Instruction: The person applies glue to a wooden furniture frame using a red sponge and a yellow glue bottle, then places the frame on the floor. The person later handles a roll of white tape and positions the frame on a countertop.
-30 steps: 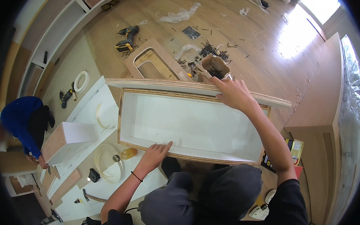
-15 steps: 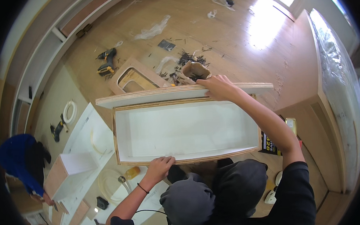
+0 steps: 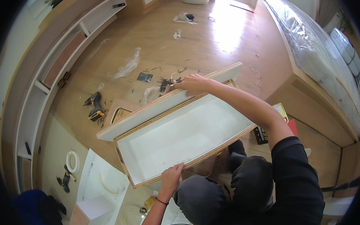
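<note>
A drawer [image 3: 165, 150] with a white inside and raw plywood edges sits slanted before me, its right end farther away. Along its far side runs a longer white front panel [image 3: 147, 112] with a plywood edge. My left hand [image 3: 172, 179] is closed over the rim of the near wall. Reaching across the drawer, my right hand [image 3: 195, 85] grips the top edge of the front panel; some of its fingers are hidden. My knees [image 3: 203, 201] are just below the near wall. The inside of the drawer holds nothing that I can see.
Beyond the panel lie dark screws [image 3: 166, 84], plastic film [image 3: 129, 64] and a cordless drill [image 3: 94, 105]. A second drill [image 3: 64, 179] and a white coil [image 3: 72, 161] are at left, near a person in blue [image 3: 32, 210]. A large wrapped panel [image 3: 302, 45] stands at right.
The drawer has turned counterclockwise, its right end swinging away from me and its left end coming nearer. Both hands keep their hold. The view has shifted too.
</note>
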A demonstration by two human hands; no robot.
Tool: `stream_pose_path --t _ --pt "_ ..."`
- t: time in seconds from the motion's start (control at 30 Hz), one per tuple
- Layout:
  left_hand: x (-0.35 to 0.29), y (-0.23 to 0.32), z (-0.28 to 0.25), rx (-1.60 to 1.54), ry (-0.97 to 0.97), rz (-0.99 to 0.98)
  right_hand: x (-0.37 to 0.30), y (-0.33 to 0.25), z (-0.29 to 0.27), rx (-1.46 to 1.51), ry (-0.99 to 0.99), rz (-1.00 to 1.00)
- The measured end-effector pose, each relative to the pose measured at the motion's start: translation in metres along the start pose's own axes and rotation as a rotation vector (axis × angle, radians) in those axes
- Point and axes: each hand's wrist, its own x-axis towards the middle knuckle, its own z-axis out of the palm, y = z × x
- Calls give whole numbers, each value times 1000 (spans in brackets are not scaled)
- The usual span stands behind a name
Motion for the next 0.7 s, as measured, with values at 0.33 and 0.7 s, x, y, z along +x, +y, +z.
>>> stream_pose_path --t 0.33,0.7 --pt "58 -11 -89 122 -76 109 -25 45 -78 -39 13 26" --pt "284 -12 -212 451 54 374 -25 206 -224 49 432 140"
